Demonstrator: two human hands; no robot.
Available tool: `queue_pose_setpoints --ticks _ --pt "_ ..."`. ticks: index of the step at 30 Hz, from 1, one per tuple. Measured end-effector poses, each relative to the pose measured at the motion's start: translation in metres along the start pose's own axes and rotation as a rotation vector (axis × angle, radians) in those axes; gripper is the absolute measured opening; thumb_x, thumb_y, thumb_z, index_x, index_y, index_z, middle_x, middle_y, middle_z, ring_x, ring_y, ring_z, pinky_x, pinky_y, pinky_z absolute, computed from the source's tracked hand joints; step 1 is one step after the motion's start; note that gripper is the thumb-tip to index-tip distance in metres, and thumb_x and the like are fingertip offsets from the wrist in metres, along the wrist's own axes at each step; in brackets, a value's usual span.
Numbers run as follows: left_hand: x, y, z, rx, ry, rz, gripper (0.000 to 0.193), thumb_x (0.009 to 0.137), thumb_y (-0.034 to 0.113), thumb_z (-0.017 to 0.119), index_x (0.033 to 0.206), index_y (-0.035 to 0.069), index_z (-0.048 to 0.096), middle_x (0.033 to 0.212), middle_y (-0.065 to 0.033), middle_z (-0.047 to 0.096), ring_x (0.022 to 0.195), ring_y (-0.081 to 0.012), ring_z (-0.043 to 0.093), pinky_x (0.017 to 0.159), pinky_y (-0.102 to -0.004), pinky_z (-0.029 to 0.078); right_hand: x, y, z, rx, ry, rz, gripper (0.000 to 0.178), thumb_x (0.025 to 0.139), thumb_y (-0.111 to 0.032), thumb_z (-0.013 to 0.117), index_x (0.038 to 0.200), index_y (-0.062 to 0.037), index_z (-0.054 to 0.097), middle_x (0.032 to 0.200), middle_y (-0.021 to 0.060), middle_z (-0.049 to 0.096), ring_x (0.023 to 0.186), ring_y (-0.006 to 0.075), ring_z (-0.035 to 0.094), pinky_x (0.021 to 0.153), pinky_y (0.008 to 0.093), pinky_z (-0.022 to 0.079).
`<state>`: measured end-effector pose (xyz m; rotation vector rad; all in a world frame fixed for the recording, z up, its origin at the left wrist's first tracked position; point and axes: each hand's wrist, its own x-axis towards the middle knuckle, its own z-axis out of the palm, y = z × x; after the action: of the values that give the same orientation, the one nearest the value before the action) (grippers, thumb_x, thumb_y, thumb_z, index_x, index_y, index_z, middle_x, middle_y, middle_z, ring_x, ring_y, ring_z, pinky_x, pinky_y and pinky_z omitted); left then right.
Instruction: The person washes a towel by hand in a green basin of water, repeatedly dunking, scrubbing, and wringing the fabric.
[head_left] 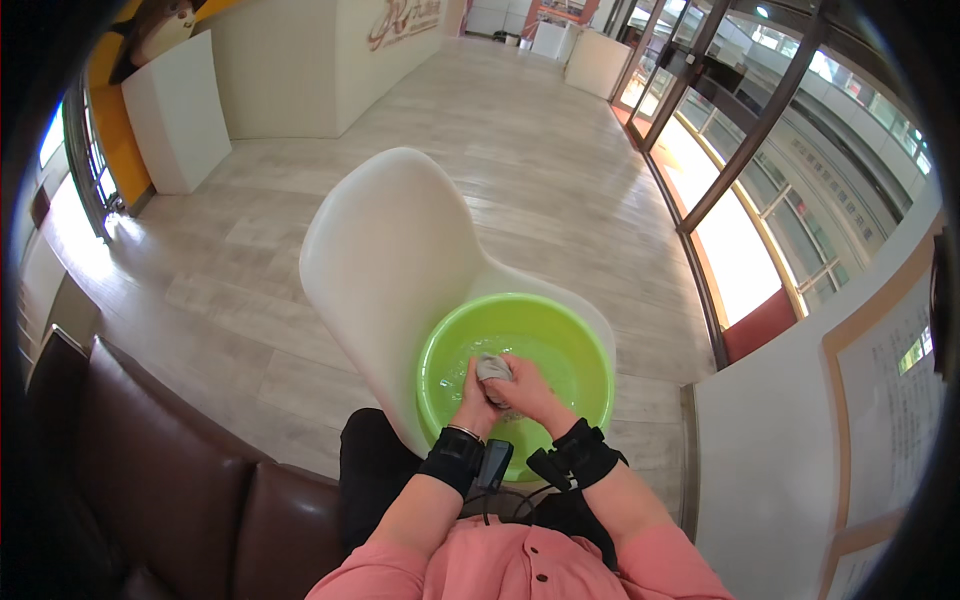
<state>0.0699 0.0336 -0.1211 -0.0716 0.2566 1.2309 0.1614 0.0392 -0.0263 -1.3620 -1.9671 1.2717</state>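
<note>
The left hand (pixel 474 398) and the right hand (pixel 527 390) are pressed together, both clenched around a small wad of grey wet cloth (pixel 493 368) held between them just above the water. The cloth sits inside a round lime-green plastic basin (pixel 590 350), which seems to hold shallow water. The basin rests on the seat of a white moulded plastic chair (pixel 390 240), standing on a pale wood-plank floor (pixel 520 130).

Basin (pixel 580 345) on chair (pixel 400 250), sofa (pixel 170 470) to its left.
</note>
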Motion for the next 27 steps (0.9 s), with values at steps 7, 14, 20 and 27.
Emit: queue_pose_setpoints --ticks 7,14,20,27 --pt "-0.022 -0.017 0.033 0.220 0.317 0.190 0.023 0.089 0.028 0.041 0.086 0.009 0.054 0.077 -0.0027 0.056 0.068 -0.0171 0.057 0.060 -0.0316 0.049 -0.023 -0.008 0.003 -0.231 0.108 -0.064 0.031 0.078 -0.033 0.051 0.092 -0.0058 0.058 0.081 0.0170 0.061 0.077 0.0370 0.058 0.067 0.0437 0.046" --pt "-0.013 -0.020 0.021 0.424 0.327 0.288 0.022 0.091 0.029 0.037 0.091 0.012 0.051 0.084 -0.0020 0.056 0.077 -0.0177 0.056 0.066 -0.0324 0.048 -0.026 -0.009 0.005 -0.577 0.247 -0.066 0.030 0.080 -0.033 0.049 0.087 -0.0057 0.058 0.076 0.0174 0.062 0.071 0.0374 0.059 0.063 0.0464 0.046" --pt "-0.005 -0.019 0.015 0.548 0.411 0.181 0.020 0.090 0.025 0.041 0.088 0.008 0.052 0.078 -0.0045 0.056 0.068 -0.0203 0.057 0.056 -0.0345 0.048 -0.011 0.003 -0.009 -0.647 0.273 0.045 0.030 0.079 -0.034 0.050 0.086 -0.0055 0.059 0.080 0.0185 0.061 0.074 0.0373 0.059 0.066 0.0473 0.046" --pt "-0.031 -0.018 0.042 0.687 0.355 0.298 0.023 0.086 0.018 0.045 0.101 0.002 0.051 0.082 -0.0081 0.056 0.069 -0.0163 0.058 0.053 -0.0306 0.046 0.004 0.070 -0.041 -0.597 0.269 0.281 0.033 0.081 -0.031 0.048 0.092 -0.0040 0.061 0.090 0.0204 0.062 0.084 0.0385 0.058 0.074 0.0470 0.046"
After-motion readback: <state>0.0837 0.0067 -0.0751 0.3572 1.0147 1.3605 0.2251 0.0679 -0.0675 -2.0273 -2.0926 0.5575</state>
